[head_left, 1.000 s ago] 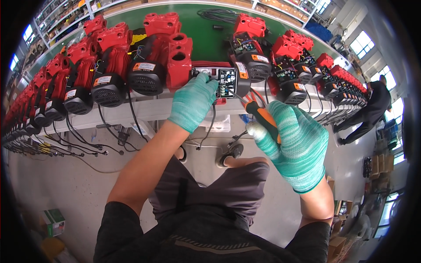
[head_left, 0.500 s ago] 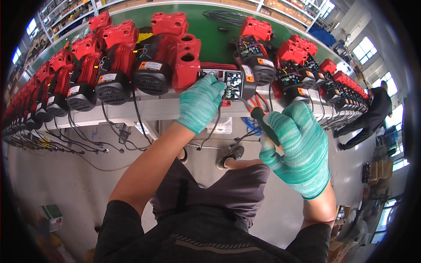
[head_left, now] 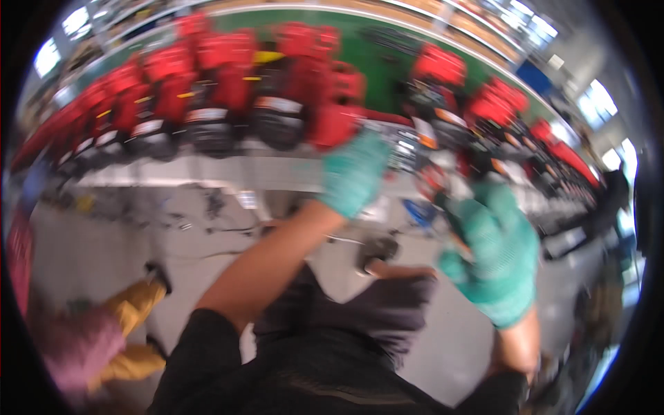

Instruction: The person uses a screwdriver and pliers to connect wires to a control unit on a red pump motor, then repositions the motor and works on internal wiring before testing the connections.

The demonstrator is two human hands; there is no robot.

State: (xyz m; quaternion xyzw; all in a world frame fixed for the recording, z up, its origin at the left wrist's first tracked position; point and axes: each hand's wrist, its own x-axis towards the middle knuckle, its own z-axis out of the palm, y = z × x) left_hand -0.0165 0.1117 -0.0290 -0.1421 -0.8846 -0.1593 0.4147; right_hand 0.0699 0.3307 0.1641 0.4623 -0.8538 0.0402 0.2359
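Nearest me, at the bottom of my blurred view, are a black shirt and dark trousers, seen from above over a grey floor. Two bare forearms reach forward, ending in green knitted gloves. My right hand is curled narrow around the handle of a screwdriver; where its tip lies is lost in blur. My left hand reaches to the bench edge, its fingertips at an open control box with pale parts inside; I cannot tell whether those fingers pinch anything. The box belongs to a red motor unit lying at the front of the bench, which has a green top and a white edge, just ahead of both hands.

Similar red and black units line the bench on either side. At lower left stands a person in a pink top and mustard trousers. Farther off, at right, a person in dark clothes leans forward. Shelves run behind the bench.
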